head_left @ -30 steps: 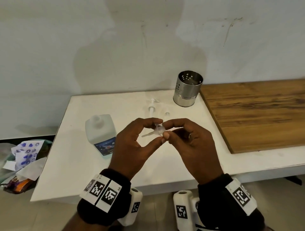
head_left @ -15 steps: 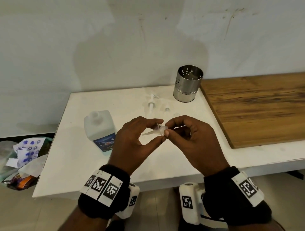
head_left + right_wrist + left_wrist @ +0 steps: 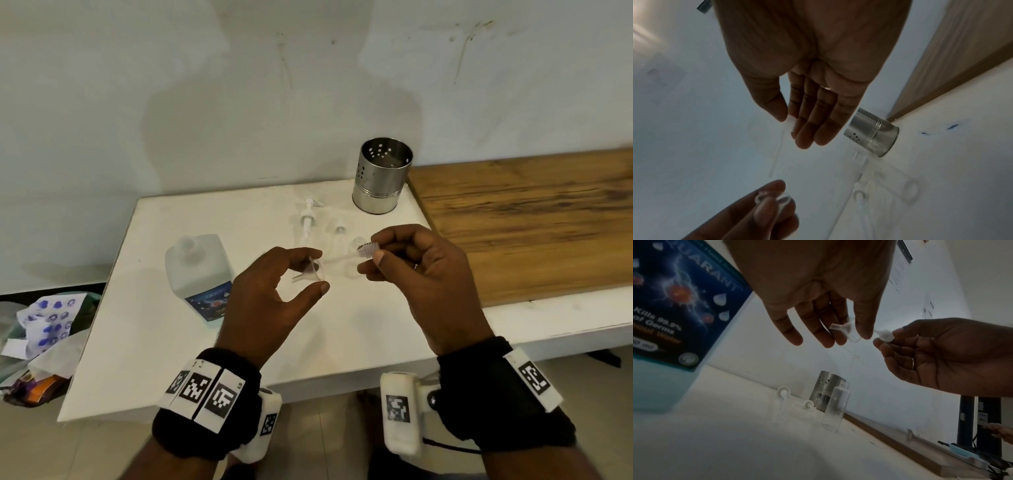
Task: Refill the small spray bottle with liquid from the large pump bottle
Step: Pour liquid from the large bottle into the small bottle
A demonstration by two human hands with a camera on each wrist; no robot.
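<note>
My left hand [image 3: 317, 272] pinches a small clear funnel [image 3: 310, 274] between thumb and fingers, above the white table [image 3: 144, 342]. To its right, my right hand [image 3: 373, 248] pinches a white ribbed sprayer cap [image 3: 367, 247] whose thin dip tube [image 3: 337, 258] points toward the funnel. The large square bottle [image 3: 198, 270] with a blue label stands uncapped left of my hands. Its white pump head [image 3: 306, 219] lies farther back. In the left wrist view, the small clear spray bottle [image 3: 835, 407] stands open on the table below my right hand [image 3: 885, 339].
A perforated steel cup [image 3: 382, 176] stands at the back of the table beside a wooden board [image 3: 531, 222] on the right. A small clear cap [image 3: 340, 231] lies near the pump head. Crumpled paper and wrappers [image 3: 44, 325] sit off the table's left edge.
My hands were together with the sprayer's tube inside the funnel. They have drawn apart: the right hand pulled the sprayer out to the right, and the left keeps the funnel.
</note>
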